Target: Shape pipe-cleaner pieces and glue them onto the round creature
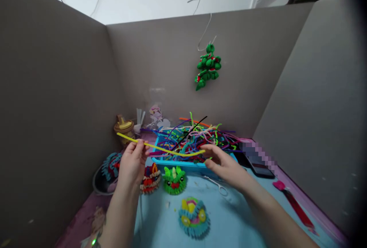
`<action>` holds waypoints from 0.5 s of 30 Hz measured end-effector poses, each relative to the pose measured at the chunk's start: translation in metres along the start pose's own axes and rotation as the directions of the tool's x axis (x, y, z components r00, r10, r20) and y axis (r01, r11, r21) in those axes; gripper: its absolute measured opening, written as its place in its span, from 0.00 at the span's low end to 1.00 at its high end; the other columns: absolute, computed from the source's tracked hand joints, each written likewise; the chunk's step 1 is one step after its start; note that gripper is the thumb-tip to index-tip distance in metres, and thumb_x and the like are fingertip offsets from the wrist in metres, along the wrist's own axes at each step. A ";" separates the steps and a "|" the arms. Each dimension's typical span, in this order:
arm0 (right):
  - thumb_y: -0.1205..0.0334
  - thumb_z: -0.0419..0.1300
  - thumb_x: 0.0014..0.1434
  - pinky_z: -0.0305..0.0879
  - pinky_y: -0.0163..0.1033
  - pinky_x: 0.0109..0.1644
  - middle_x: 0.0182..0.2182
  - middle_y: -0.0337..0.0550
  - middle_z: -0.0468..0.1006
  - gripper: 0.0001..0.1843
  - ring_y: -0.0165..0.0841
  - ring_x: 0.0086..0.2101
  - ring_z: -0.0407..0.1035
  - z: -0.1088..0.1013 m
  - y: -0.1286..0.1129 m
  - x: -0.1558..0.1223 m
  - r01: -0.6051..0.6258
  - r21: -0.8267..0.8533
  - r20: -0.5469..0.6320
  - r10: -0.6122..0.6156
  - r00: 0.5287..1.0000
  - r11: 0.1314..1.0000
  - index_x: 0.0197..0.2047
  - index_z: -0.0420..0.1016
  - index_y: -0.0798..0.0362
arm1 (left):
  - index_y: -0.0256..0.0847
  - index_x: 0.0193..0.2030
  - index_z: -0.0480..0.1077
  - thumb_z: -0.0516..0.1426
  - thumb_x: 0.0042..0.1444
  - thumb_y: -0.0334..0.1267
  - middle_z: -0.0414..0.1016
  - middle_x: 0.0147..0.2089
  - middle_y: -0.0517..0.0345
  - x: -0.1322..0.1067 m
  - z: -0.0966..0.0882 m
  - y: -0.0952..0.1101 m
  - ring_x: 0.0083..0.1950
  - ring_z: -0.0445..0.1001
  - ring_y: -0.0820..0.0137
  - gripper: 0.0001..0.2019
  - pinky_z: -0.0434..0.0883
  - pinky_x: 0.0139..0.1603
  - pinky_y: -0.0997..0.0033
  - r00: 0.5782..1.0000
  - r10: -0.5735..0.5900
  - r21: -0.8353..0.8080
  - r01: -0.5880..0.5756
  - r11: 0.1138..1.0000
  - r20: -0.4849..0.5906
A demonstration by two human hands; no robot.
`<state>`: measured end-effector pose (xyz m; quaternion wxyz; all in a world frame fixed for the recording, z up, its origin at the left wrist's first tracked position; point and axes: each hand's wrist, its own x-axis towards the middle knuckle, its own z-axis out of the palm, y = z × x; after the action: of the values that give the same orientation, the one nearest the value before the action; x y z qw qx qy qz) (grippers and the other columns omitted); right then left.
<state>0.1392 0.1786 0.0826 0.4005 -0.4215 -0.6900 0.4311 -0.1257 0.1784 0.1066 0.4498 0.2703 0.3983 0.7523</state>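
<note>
My left hand (136, 162) pinches a yellow pipe cleaner (172, 151) between thumb and fingers, and one end sticks out to the left. My right hand (219, 160) is at the other end, its thumb and fingers apart; the tip reaches its fingertips. Behind both hands stands a blue tray (177, 163) heaped with pipe cleaners (192, 137) in many colours. Below them on the table sit a green pipe-cleaner creature head (174, 181), a red and orange one (150, 179) partly behind my left wrist, and a light-blue and yellow one (194, 217).
Scissors (216, 185) lie beneath my right hand. A phone (258, 162) and a red strip-like item (298, 206) are at the right. On the left are a bowl (100, 183) with a blue fuzzy piece and a brown-yellow container (124, 127). A green ornament (208, 66) hangs on the grey back panel.
</note>
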 end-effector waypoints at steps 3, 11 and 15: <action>0.47 0.61 0.50 0.66 0.42 0.43 0.35 0.45 0.72 0.25 0.36 0.37 0.70 0.000 0.007 0.009 -0.060 0.101 -0.093 0.069 0.993 0.993 0.46 0.65 0.54 | 0.36 0.27 0.68 0.67 0.38 0.35 0.73 0.27 0.62 0.006 -0.005 0.000 0.25 0.70 0.79 0.13 0.68 0.23 0.85 0.999 -0.040 0.007 0.040 0.999 -0.016; 0.54 0.60 0.50 0.63 0.34 0.30 0.25 0.36 0.69 0.19 0.29 0.26 0.67 0.008 0.005 0.013 -0.073 0.178 -0.164 0.103 0.981 0.981 0.43 0.67 0.56 | 0.35 0.28 0.69 0.65 0.42 0.31 0.72 0.26 0.63 0.006 -0.002 -0.007 0.24 0.71 0.80 0.08 0.69 0.22 0.86 0.997 -0.080 -0.003 0.080 0.997 -0.017; 0.55 0.60 0.48 0.62 0.34 0.28 0.22 0.35 0.70 0.13 0.28 0.23 0.66 0.007 0.003 0.013 -0.087 0.183 -0.173 0.119 0.978 0.979 0.35 0.69 0.55 | 0.35 0.28 0.70 0.66 0.40 0.32 0.72 0.26 0.63 0.006 -0.001 -0.008 0.24 0.71 0.79 0.09 0.70 0.22 0.85 0.996 -0.091 0.009 0.091 0.996 -0.009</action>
<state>0.1292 0.1894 0.0798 0.4746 -0.4578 -0.5870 0.4697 -0.1253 0.1854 0.0996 0.4808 0.2509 0.4156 0.7302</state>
